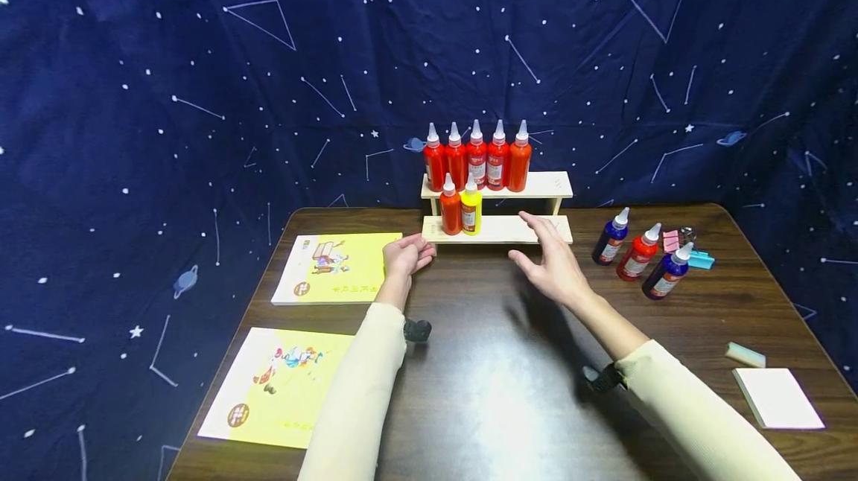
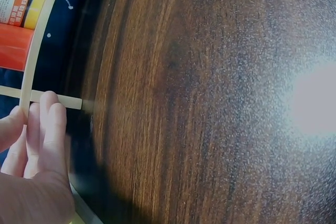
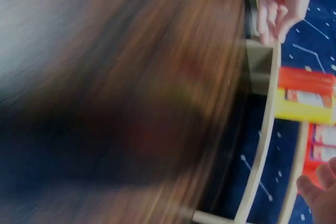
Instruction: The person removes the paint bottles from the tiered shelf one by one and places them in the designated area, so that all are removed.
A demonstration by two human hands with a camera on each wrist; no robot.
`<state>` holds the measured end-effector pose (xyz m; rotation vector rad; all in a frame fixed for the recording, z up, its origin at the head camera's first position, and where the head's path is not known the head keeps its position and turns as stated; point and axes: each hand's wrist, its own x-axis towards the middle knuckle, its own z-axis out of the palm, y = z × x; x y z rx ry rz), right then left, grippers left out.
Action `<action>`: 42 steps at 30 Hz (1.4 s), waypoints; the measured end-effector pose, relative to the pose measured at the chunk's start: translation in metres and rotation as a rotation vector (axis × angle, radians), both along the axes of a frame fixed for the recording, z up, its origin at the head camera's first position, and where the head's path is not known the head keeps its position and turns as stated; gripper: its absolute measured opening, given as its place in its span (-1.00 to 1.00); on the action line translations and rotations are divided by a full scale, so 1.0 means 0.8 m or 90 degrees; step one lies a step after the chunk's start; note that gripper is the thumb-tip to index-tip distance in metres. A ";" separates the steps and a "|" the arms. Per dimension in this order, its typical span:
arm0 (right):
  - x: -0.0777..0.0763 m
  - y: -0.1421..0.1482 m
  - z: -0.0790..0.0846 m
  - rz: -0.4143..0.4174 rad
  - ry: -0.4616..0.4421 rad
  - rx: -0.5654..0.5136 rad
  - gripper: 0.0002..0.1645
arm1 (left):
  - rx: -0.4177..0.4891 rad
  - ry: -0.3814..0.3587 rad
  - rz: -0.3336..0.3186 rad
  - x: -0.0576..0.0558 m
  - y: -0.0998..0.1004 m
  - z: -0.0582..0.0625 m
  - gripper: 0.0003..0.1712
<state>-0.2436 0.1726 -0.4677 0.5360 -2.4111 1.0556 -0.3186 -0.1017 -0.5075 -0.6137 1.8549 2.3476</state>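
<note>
A two-tier wooden shelf [image 1: 516, 230] stands at the table's back edge. Its upper board carries several red and orange paint bottles [image 1: 477, 161] with white nozzle caps. On the lower board, at the left, an orange-red paint bottle [image 1: 451, 211] stands beside a yellow paint bottle [image 1: 471, 214]. My left hand [image 1: 405, 254] pinches the lower board's left end; in the left wrist view, thumb and fingers [image 2: 52, 135] lie on either side of the board's edge. Spread and holding nothing, my right hand [image 1: 553, 266] hovers in front of the lower board's right part.
To the right stand two blue paint bottles [image 1: 611, 239] [image 1: 666, 274] with a red one [image 1: 639, 255] between them. Pink and blue clips [image 1: 701, 260] lie behind. An eraser-like block [image 1: 745, 355] and white pad [image 1: 780, 397] lie near right. Two yellow books [image 1: 345, 269] [image 1: 281, 384] lie left.
</note>
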 end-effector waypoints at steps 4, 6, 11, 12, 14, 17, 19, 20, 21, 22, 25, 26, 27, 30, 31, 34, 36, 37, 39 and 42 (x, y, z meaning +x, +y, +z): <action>-0.032 -0.032 -0.001 0.024 -0.099 -0.036 -0.15 | 0.003 -0.006 -0.002 -0.002 0.000 0.000 -0.69; -0.046 -0.046 -0.002 0.025 -0.132 -0.072 -0.14 | 0.001 -0.010 -0.003 -0.001 0.000 0.000 -0.70; -0.071 -0.077 -0.001 0.025 -0.168 -0.158 -0.11 | 0.001 -0.008 -0.004 -0.001 -0.001 0.002 -0.69; -0.074 -0.082 0.000 0.028 -0.173 -0.171 -0.10 | 0.000 -0.006 -0.004 -0.001 -0.001 0.003 -0.68; -0.079 -0.090 0.001 0.030 -0.185 -0.189 -0.09 | -0.004 -0.005 -0.005 -0.002 0.000 0.003 -0.68; -0.084 -0.098 0.003 0.017 -0.202 -0.206 -0.09 | -0.011 -0.008 -0.005 -0.002 0.000 0.004 -0.69; -0.086 -0.102 0.003 -0.006 -0.202 -0.204 -0.10 | -0.014 -0.010 -0.007 -0.003 0.000 0.003 -0.70; -0.087 -0.103 0.003 -0.024 -0.202 -0.200 -0.12 | -0.014 -0.013 -0.007 -0.003 0.000 0.003 -0.70; -0.088 -0.103 0.003 -0.042 -0.199 -0.197 -0.15 | -0.012 -0.013 -0.009 -0.003 0.000 0.004 -0.70; -0.089 -0.104 0.003 -0.057 -0.196 -0.192 -0.19 | -0.011 -0.013 -0.009 -0.003 0.000 0.004 -0.70; -0.092 -0.104 0.002 -0.095 -0.192 -0.180 -0.33 | -0.008 -0.013 -0.007 -0.003 0.001 0.004 -0.70; -0.091 -0.104 0.002 -0.103 -0.194 -0.180 -0.38 | -0.009 -0.014 -0.006 -0.003 0.001 0.004 -0.70; -0.091 -0.104 0.002 -0.106 -0.195 -0.181 -0.42 | -0.010 -0.014 -0.006 -0.002 0.001 0.004 -0.70; -0.088 -0.103 0.001 -0.095 -0.200 -0.216 -0.48 | -0.015 -0.014 -0.006 -0.002 0.001 0.004 -0.70; -0.087 -0.102 0.000 -0.087 -0.202 -0.232 -0.50 | -0.015 -0.013 -0.006 -0.002 0.001 0.004 -0.70; -0.080 -0.098 -0.005 -0.066 -0.205 -0.295 -0.51 | -0.011 -0.008 -0.005 -0.002 0.001 0.004 -0.70; -0.074 -0.094 -0.009 -0.061 -0.202 -0.331 -0.50 | -0.010 -0.008 -0.005 -0.003 0.001 0.003 -0.70; -0.070 -0.091 -0.011 -0.059 -0.201 -0.346 -0.50 | -0.009 -0.008 -0.006 -0.003 0.001 0.003 -0.70; -0.060 -0.083 -0.015 -0.056 -0.194 -0.377 -0.50 | -0.009 -0.010 -0.009 -0.003 0.000 0.002 -0.69; -0.041 -0.069 -0.020 -0.054 -0.188 -0.427 -0.50 | -0.008 -0.011 -0.009 -0.003 -0.001 0.003 -0.69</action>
